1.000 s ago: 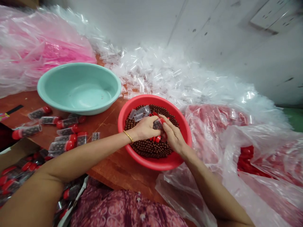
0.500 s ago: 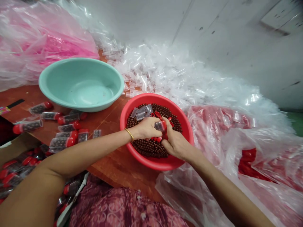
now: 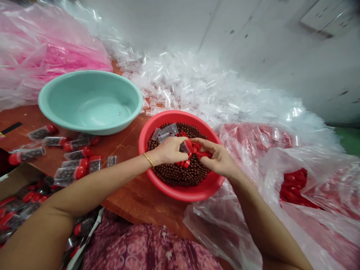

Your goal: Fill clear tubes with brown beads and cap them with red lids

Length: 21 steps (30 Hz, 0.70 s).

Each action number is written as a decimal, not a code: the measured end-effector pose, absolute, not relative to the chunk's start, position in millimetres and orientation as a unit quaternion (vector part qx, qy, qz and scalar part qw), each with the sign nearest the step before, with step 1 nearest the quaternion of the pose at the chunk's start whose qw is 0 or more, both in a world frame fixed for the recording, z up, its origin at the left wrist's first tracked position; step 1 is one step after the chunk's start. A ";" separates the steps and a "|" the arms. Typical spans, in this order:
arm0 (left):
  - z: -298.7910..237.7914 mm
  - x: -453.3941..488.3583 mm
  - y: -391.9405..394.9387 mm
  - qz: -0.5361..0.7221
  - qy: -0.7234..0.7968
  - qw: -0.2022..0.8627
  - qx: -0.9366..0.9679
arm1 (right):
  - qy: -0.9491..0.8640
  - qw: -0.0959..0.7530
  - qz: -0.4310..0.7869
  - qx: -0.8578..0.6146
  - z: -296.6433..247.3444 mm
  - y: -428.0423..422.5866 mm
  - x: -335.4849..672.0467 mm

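Observation:
Over the red basin [image 3: 146, 138] of brown beads [image 3: 180, 176], my left hand [image 3: 168, 150] is closed around a small clear tube [image 3: 184, 147] with dark contents. A red piece shows at the tube's right end. My right hand [image 3: 218, 159] pinches a red plastic piece [image 3: 203, 153] close beside it; its exact shape is partly hidden by the fingers. Several clear tubes [image 3: 168, 131] lie on the beads behind my left hand. Small red caps [image 3: 184, 164] lie on the beads just below the hands.
Left of the red basin stands a turquoise basin [image 3: 92, 129]. Filled tubes with red caps [image 3: 69, 172] lie on the table [image 3: 135, 191], more in a box [image 3: 19, 180] at lower left. Clear tubes [image 3: 180, 82] pile along the wall; a plastic bag [image 3: 253, 165] with red pieces lies right.
My right hand has drawn slightly right, away from the tube, and now pinches a red piece. My left hand still holds the tube. The whole view has shifted a little.

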<state>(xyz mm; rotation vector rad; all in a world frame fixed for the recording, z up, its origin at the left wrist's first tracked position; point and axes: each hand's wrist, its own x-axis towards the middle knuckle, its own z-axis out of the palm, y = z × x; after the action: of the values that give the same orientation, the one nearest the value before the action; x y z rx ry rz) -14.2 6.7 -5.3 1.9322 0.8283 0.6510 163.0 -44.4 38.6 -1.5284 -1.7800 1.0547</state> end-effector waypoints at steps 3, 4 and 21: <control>-2.9 -14.4 4.6 0.228 0.337 0.412 0.815 | -0.573 0.348 0.469 -0.575 26.2 -41.9 163.3; -1.5 -14.2 3.1 0.214 0.334 0.399 0.827 | -0.552 0.371 0.477 -0.575 20.2 -40.9 160.9; 0.8 -9.0 -10.2 0.110 0.358 0.218 0.901 | -0.553 0.390 0.498 -0.542 -12.9 -25.1 126.0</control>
<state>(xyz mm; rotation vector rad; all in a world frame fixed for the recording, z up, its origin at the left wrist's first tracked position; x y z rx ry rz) -9.0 -10.2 0.8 2.4955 0.9907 0.3041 126.0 -25.1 -12.9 -1.3775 -1.4058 1.2646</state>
